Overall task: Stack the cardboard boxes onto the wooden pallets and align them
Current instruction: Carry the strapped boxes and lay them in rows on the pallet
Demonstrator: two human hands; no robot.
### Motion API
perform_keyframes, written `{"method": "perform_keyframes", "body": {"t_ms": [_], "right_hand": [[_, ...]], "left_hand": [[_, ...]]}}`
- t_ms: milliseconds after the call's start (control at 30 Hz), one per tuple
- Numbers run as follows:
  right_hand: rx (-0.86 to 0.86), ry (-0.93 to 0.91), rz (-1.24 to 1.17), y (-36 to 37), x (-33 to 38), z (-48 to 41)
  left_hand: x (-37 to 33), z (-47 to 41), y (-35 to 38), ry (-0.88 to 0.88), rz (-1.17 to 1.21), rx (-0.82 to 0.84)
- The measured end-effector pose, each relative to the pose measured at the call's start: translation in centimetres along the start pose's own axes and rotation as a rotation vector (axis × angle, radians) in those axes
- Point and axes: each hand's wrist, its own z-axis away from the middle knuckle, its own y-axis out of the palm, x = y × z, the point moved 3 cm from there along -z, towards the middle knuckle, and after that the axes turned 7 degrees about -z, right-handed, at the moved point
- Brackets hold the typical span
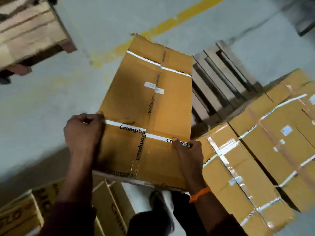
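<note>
A long brown cardboard box (136, 99) with white printed straps is held up in front of me, its far end pointing away over the floor. My left hand (83, 132) grips its left edge at the near strap, fingers curled over the strap. My right hand (187, 155) holds the right edge, thumb on top of the strap. To the right, a wooden pallet (219, 82) carries two taped boxes (265, 150) lying side by side; its far slats are bare.
Another wooden pallet (29, 29) lies at the top left. More printed cartons (22, 213) stand at the lower left near my legs. A yellow line (170, 23) crosses the grey floor beyond the box.
</note>
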Motion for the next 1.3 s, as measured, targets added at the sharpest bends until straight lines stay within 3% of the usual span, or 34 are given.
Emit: {"method": "perform_keyframes", "body": {"t_ms": [300,400,600,800,1033,1300], "right_hand": [[-0.382,0.174,-0.198,9.9,12.4,-4.4],[-0.482,0.207,-0.312,13.5,16.6,-7.0],[-0.771,0.339,-0.574,16.4,21.7,-10.5],[-0.963,0.4,-0.834,17.5,25.3,-18.9],[-1.134,0.402,-0.873,17.5,32.1,-31.3],[-1.226,0.424,-0.897,14.6,38.3,-40.0]], "left_hand": [[-18.3,-17.9,3.3,0.416,-0.168,0.375],[-26.1,-22.8,4.2,0.628,-0.237,0.396],[-40.0,-24.4,6.8,0.951,-0.257,0.518],[-52.2,-24.5,15.8,1.218,-0.293,0.646],[-63.2,-28.8,26.0,1.361,-0.323,0.772],[-72.3,-31.3,33.6,1.378,-0.456,0.795]]}}
